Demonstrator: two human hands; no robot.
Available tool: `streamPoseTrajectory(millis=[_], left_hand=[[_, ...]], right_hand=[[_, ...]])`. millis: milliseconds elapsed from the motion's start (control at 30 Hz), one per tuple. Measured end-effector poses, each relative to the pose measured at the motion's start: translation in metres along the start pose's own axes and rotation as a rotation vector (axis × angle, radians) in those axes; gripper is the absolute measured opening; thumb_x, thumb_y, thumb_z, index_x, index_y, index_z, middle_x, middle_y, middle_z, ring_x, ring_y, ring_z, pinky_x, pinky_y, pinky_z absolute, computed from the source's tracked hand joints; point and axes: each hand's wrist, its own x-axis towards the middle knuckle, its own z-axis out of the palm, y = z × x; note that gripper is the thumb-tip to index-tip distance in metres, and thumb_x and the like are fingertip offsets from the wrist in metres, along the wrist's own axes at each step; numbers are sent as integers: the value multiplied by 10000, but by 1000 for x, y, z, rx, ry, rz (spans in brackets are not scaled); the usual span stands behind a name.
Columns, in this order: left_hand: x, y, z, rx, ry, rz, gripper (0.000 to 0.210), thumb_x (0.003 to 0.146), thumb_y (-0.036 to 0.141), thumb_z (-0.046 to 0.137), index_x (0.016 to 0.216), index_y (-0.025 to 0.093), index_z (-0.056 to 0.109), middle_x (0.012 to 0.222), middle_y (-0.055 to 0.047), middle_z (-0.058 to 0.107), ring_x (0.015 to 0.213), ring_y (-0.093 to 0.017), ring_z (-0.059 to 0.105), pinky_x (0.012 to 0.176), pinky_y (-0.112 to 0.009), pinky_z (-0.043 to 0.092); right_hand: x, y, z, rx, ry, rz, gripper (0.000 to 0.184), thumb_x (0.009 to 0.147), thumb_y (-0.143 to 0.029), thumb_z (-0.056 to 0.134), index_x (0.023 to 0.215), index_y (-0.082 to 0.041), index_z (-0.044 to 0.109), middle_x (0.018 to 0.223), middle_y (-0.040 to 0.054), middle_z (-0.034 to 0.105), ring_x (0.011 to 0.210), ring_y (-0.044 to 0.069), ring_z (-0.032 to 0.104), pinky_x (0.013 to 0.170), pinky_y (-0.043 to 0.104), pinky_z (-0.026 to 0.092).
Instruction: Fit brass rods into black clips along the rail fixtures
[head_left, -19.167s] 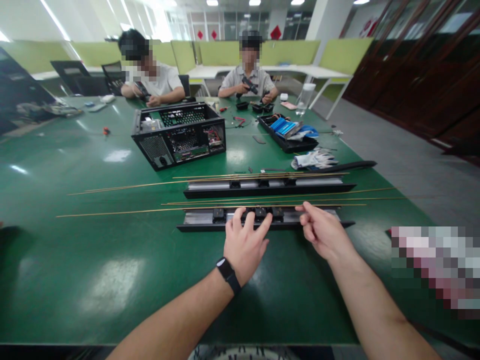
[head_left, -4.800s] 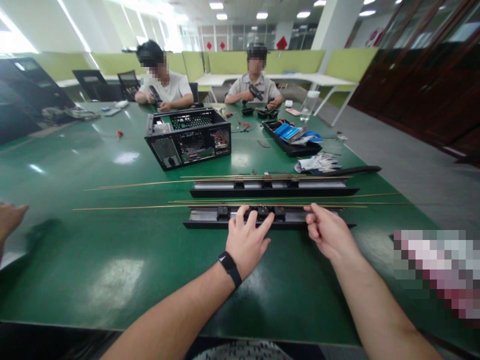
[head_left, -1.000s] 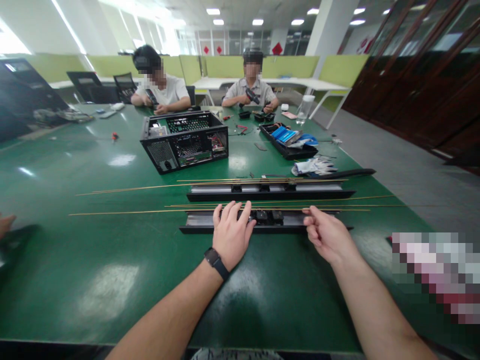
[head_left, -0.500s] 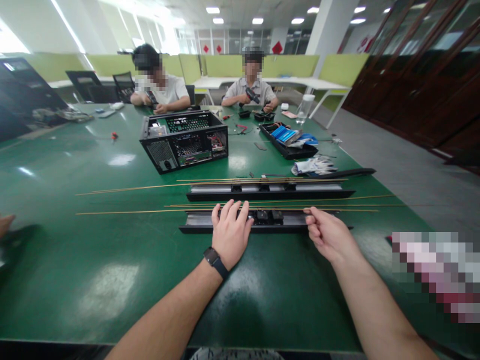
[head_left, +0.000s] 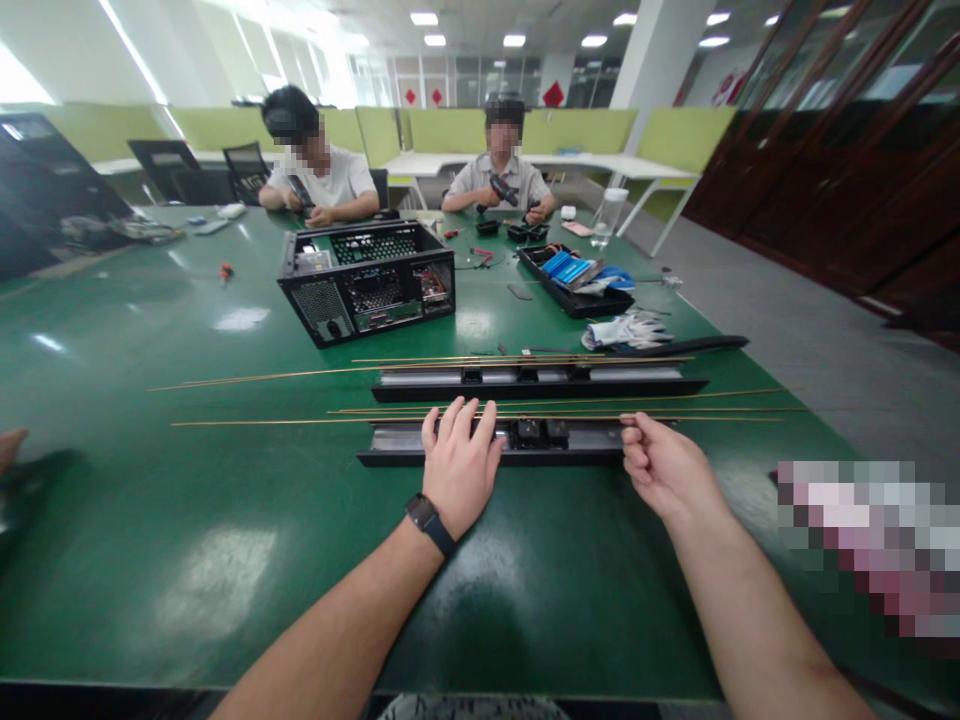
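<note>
The work looks partway: a rod [head_left: 262,423] lies along the rail [head_left: 555,459], its ends sticking out past both rail ends, and is not yet let go. The right hand [head_left: 667,465] pinches it between thumb and fingers, towards the rail's right end. The left hand [head_left: 461,455] spreads open fingers over the rail, left of its middle. The rod looks thin, nearly straight and brassy.
</note>
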Motion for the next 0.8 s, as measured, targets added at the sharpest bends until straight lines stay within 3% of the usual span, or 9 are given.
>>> streamPoseTrajectory(millis=[800], left_hand=[[0,-1,-2,-9,-2,11,458,972,407,499,1402,253,533,1399,-111,580,1382,-287,435,1178,-515,226]], right_hand=[[-5,5,2,-53,-92,-17,102,897,-224,635,851,-133,636,557,-9,567,318,42,363,236,124,214]])
